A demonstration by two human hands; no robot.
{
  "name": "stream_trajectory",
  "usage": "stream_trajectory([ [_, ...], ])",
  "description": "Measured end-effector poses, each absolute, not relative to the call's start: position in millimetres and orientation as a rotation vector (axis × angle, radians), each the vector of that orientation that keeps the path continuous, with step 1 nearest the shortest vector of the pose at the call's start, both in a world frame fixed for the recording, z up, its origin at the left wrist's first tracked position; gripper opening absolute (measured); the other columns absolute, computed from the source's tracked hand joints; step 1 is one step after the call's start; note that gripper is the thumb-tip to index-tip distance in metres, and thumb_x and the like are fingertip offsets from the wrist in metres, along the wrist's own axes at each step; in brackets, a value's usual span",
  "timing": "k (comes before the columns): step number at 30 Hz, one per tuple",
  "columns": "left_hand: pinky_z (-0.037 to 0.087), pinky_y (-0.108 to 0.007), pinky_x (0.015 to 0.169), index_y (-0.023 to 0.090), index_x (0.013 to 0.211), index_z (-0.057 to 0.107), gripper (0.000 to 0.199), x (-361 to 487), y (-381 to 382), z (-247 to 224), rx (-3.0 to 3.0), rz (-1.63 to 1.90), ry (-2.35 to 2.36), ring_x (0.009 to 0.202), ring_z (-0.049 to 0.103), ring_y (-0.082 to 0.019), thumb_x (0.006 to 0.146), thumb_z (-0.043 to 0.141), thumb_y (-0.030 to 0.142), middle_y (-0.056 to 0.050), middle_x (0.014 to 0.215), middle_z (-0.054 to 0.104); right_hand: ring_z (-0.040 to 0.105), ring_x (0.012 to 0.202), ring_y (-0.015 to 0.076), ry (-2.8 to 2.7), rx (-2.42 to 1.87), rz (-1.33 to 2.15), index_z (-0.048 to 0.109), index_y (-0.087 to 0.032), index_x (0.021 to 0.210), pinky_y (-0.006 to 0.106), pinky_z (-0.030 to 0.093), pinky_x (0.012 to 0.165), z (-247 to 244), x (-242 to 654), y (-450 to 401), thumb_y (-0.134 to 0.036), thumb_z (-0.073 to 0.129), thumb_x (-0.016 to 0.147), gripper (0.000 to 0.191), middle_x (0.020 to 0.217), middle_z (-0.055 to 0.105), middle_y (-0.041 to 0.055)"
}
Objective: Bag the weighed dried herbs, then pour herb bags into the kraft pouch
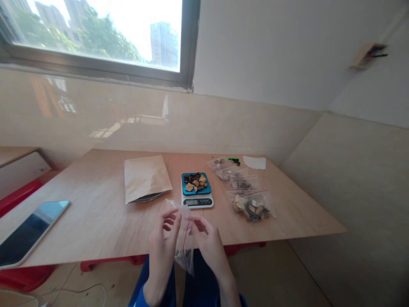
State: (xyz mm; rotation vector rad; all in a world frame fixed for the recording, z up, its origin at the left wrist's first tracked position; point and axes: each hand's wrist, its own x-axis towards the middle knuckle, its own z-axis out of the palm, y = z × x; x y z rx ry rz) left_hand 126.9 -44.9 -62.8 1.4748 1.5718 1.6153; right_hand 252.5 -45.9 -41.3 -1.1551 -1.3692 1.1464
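In front of the table's near edge, a clear zip bag (pixel 184 256) with a red seal line hangs between my hands, above my lap. Fingers curled, my left hand (pixel 162 241) grips one side of it. My right hand (pixel 209 243) pinches the other side near the red line. Just beyond stands a kitchen scale (pixel 197 204) with a blue top; its readout is too small to read. Brown dried slices (pixel 195 182), some dark and some pale, are heaped on the scale.
A brown paper pouch (pixel 145 177) lies left of the scale, its mouth towards me. Several filled zip bags (pixel 251 207) overlap in a row at the right. Behind them are a black and green item (pixel 234 160) and white paper (pixel 254 162). A phone (pixel 32 232) rests far left.
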Motion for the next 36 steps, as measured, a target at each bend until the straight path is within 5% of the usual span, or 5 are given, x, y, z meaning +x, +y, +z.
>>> stream_trajectory([
  [11, 0.038, -0.042, 0.108, 0.034, 0.138, 0.043, 0.050, 111, -53, -62, 2.250, 1.143, 1.132, 0.132, 0.043, -0.022, 0.091, 0.049, 0.018, -0.006, 0.144, 0.045, 0.066, 0.078, 0.0183, -0.964, -1.095, 1.028, 0.056, -0.020, 0.107, 0.029, 0.051, 0.070, -55, 256, -33, -0.046, 0.069, 0.076, 0.043, 0.084, 0.070, 0.0041],
  [20, 0.055, -0.024, 0.064, 0.027, 0.111, 0.065, 0.025, 104, -45, -71, 1.996, 1.420, 1.208, 0.075, 0.065, -0.014, 0.087, 0.059, 0.026, -0.004, 0.102, 0.068, 0.066, 0.078, 0.0166, -1.094, -1.015, 1.164, 0.057, -0.022, 0.103, 0.027, 0.054, 0.068, -52, 245, -39, -0.036, 0.068, 0.079, 0.030, 0.088, 0.069, 0.0039],
  [27, 0.051, -0.022, 0.066, 0.024, 0.090, 0.068, 0.010, 79, -47, -66, 1.935, 1.623, 1.387, 0.074, 0.063, -0.013, 0.087, 0.058, 0.022, 0.001, 0.081, 0.069, 0.064, 0.063, 0.0156, -0.979, -1.090, 1.037, 0.056, -0.020, 0.094, 0.029, 0.055, 0.062, -69, 263, -28, -0.044, 0.071, 0.075, 0.034, 0.081, 0.069, 0.0043],
  [31, 0.050, -0.027, 0.073, 0.024, 0.095, 0.066, 0.011, 72, -45, -64, 1.891, 1.693, 1.483, 0.082, 0.062, -0.015, 0.086, 0.061, 0.024, 0.000, 0.089, 0.068, 0.066, 0.099, 0.0216, -1.249, -1.070, 1.076, 0.059, -0.020, 0.108, 0.038, 0.052, 0.089, -68, 281, -20, -0.052, 0.054, 0.087, 0.038, 0.111, 0.068, 0.0107],
  [36, 0.036, -0.046, 0.102, 0.024, 0.095, 0.066, 0.011, 73, -29, -46, 1.976, 1.785, 1.632, 0.112, 0.057, -0.023, 0.085, 0.062, 0.028, -0.006, 0.120, 0.063, 0.033, 0.139, 0.0259, -1.613, -1.300, 0.629, 0.046, -0.020, 0.133, 0.046, 0.024, 0.116, -62, 294, 40, -0.057, 0.056, 0.083, 0.063, 0.145, 0.043, 0.0143],
])
